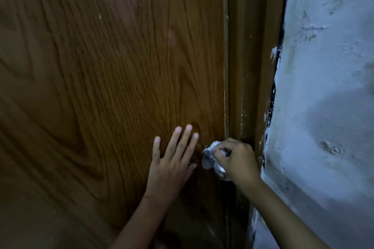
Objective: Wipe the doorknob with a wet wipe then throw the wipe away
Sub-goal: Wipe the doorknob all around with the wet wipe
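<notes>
Head view: right hand [235, 158] clenched around crumpled white wet wipe [214, 145] on shiny round metal doorknob [210, 162] near brown wooden door's [101, 77] right edge, left hand [172, 159] flat, released; wipe may slip off.

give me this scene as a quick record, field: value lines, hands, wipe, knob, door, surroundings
left hand: left hand flat on the door, fingers spread, holding nothing
right hand: right hand closed over the doorknob, gripping the wet wipe
wet wipe: wet wipe white, bunched, pressed on top of the knob
doorknob: doorknob shiny metal, round, partly hidden by the hand
door: door brown wood grain, shut against the door frame
wall: wall rough, pale, right of the frame
bin: none in view
</notes>
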